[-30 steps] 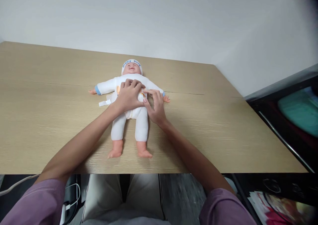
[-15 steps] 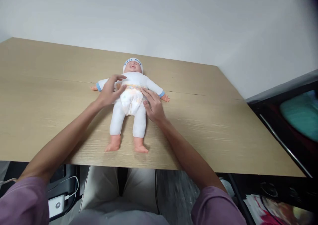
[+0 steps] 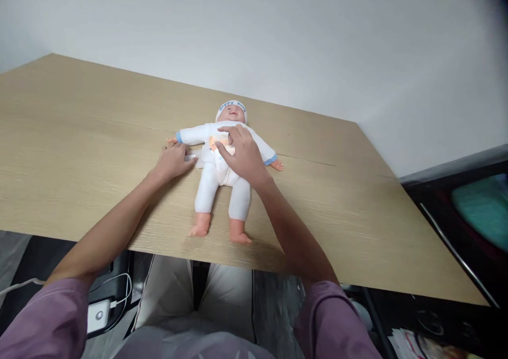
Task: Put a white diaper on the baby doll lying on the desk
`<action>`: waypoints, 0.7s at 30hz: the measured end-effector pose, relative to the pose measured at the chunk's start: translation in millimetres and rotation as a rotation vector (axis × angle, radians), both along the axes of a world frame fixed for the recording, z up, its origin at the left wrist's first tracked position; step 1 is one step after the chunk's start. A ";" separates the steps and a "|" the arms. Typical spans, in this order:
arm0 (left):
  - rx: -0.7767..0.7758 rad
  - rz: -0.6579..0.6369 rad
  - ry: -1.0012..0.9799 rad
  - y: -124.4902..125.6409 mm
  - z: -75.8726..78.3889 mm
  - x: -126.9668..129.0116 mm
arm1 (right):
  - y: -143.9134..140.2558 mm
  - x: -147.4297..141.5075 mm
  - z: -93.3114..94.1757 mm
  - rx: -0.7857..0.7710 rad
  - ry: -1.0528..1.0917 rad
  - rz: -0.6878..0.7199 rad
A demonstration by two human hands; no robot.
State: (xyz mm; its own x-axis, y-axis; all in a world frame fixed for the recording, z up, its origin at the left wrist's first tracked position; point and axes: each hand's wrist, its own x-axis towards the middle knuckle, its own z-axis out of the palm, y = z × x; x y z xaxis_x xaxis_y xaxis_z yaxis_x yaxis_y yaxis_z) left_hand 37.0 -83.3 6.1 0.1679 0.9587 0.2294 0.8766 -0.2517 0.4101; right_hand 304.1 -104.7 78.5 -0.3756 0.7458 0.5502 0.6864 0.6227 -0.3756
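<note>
On its back on the wooden table lies a baby doll [image 3: 233,116] in a white suit and a white headband with blue lettering, its feet towards me. A white diaper [image 3: 223,173] with a printed yellow-orange waistband covers its hips. At the doll's side on my left, my left hand [image 3: 174,160] is closed on the diaper's stretched-out side tab. Over the doll's belly, my right hand [image 3: 246,155] hovers or rests at the waistband with thumb and fingers apart; whether it touches the diaper I cannot tell.
The table [image 3: 99,163] reaches to a pale wall. A black unit with a teal panel [image 3: 482,211] stands at the right. Below the front edge on the left is a white charger-like box [image 3: 98,316] with a cable.
My left hand has gone from the doll's waist outward to the left, drawing out the diaper's side. My right hand has shifted onto the belly. The view has turned slightly.
</note>
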 end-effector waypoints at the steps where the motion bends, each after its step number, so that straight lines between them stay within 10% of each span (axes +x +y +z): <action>1: -0.010 0.005 -0.016 1.3 -1.3 -2.0 | 4.5 -4.8 -0.8 -0.021 -0.034 0.022; 9: -0.226 0.000 -0.475 9.5 19.4 -11.6 | 26.0 -16.0 -23.6 -0.101 -0.129 -0.031; 21: -0.246 -0.233 -0.707 17.3 52.6 61.0 | 31.4 -18.5 -26.8 -0.111 -0.116 -0.019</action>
